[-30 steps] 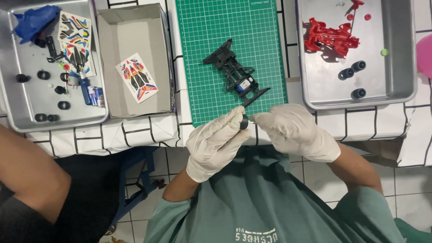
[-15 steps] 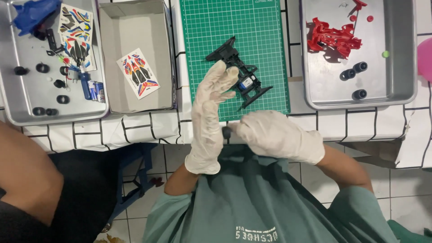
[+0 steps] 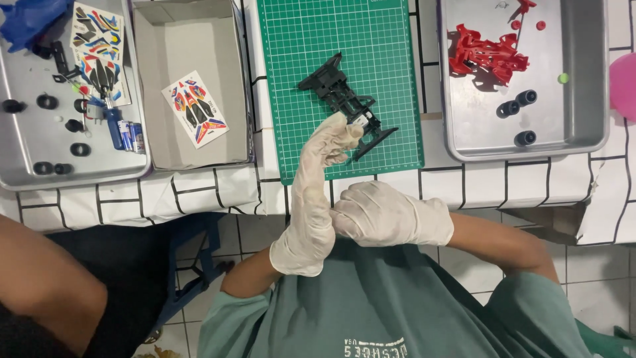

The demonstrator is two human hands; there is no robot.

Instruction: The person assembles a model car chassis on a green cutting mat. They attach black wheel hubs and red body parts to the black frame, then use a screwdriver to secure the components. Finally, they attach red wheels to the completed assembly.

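- Green cutting mat [image 3: 391, 40]: lies on the tiled table between a cardboard box [image 3: 192, 40] and a right-hand metal tray [image 3: 596, 79].
- Left-hand metal tray [image 3: 99, 169]: holds black wheels, a sticker sheet and small parts.
- Cardboard box: holds one coloured decal sheet [image 3: 195, 117].
- Right-hand metal tray: holds a red car body [image 3: 487, 56] and three black tyres [image 3: 519, 106].
- Black toy-car chassis [image 3: 344, 99]: lies flat on the cutting mat, lower right area. Long axis runs diagonally, from upper left to lower right. The wide bumper end points toward the lower right.
- Left hand [image 3: 315, 199]: gloved, raised upright, fingers extended and held together, tips overlapping the chassis near its middle. Whether they touch it cannot be told.
- Right hand [image 3: 391, 213]: gloved, set across the body just beside the left wrist, fingers curled together against the left glove's cuff area. No object is visible in its grip.
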